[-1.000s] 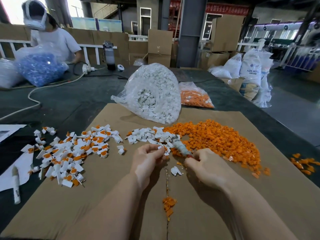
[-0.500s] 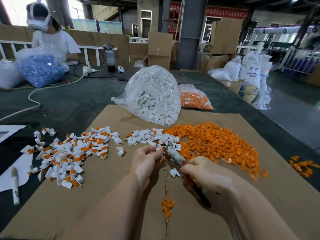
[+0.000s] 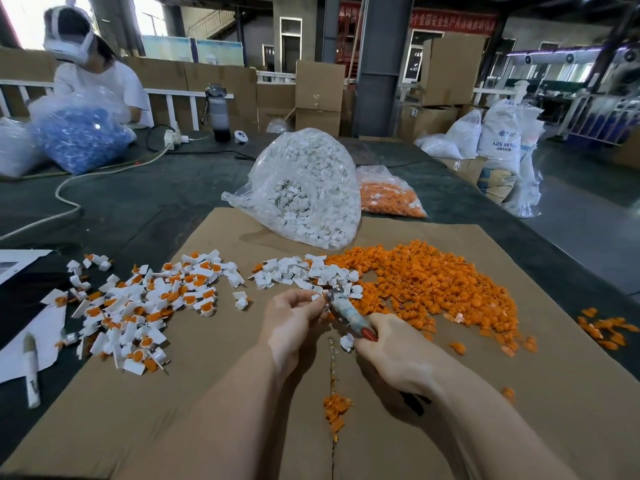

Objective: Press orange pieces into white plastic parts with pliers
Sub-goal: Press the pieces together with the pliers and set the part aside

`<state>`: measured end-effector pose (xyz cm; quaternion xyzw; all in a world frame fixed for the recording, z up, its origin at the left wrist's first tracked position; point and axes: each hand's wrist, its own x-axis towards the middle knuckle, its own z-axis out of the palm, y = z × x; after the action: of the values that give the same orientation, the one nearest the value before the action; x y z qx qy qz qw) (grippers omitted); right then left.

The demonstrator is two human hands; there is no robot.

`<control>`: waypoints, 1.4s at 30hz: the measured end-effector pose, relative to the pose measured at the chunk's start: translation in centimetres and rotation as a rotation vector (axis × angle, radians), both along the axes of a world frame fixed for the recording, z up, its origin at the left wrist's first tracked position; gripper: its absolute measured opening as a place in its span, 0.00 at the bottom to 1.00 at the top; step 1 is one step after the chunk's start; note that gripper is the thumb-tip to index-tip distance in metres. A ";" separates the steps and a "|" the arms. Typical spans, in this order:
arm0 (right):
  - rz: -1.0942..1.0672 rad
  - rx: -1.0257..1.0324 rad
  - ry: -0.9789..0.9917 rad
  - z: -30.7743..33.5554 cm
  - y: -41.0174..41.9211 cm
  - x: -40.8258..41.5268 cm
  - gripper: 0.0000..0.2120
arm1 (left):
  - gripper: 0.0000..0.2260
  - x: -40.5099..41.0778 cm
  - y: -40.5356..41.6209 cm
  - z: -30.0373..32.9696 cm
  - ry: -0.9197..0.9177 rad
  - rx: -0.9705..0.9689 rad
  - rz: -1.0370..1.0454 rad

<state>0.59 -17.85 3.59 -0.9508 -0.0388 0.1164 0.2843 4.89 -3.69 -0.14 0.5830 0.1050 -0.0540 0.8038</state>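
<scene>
While the left hand (image 3: 294,315) pinches a small white part (image 3: 317,297) at its fingertips, the nose of the pliers (image 3: 346,311) meets that part just to its right; whether an orange piece is already seated in it cannot be told, fingers cover it. Right hand (image 3: 391,348) is wrapped round the pliers' handles, red grip showing at the thumb side. Risks, as judged: part is tiny and held only by fingertips, so a squeeze slightly off-axis could pop it out sideways or cock the orange piece in crooked; fingertips sit touching the tool nose, so a slip could nip them. Work is held above the cardboard sheet (image 3: 225,393), near its middle, toward the near side of the loose white parts (image 3: 294,273). Orange pile (image 3: 433,282) spreads toward the sheet's right edge; finished pieces (image 3: 145,306) lie by the left edge. One stray white piece (image 3: 347,342) lies just beside the right hand's knuckles.
</scene>
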 end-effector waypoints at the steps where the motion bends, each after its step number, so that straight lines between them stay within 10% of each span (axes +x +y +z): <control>1: -0.007 0.001 -0.011 -0.2 0.0 0.0 0.11 | 0.01 0.0 0.0 0.0 0.000 -0.001 0.001; 10: -0.258 0.165 -0.123 -1.4 -1.7 0.1 0.20 | 0.07 -0.3 0.2 -0.3 -0.032 -0.007 0.064; 21: -0.391 -0.735 -0.463 -3.5 -4.1 1.8 0.31 | 0.11 -0.8 0.5 -0.9 -0.231 0.521 -0.029; 28: 0.054 -0.011 -0.914 -4.1 0.9 1.2 0.13 | 0.10 -1.2 0.3 -0.8 -0.317 0.531 -0.079; 33: -0.013 0.159 -0.812 -5.1 1.4 1.3 0.03 | 0.18 -1.2 0.7 -1.2 -0.273 0.416 -0.172; 42: 0.027 0.176 -0.773 -5.2 1.4 1.0 0.04 | 0.13 -1.3 0.2 -1.5 -0.477 0.763 -0.168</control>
<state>1.56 -16.48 -1.62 -0.8959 -0.1654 -0.2504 0.3276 3.57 -3.46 -1.59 0.8400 -0.1181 0.0593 0.5263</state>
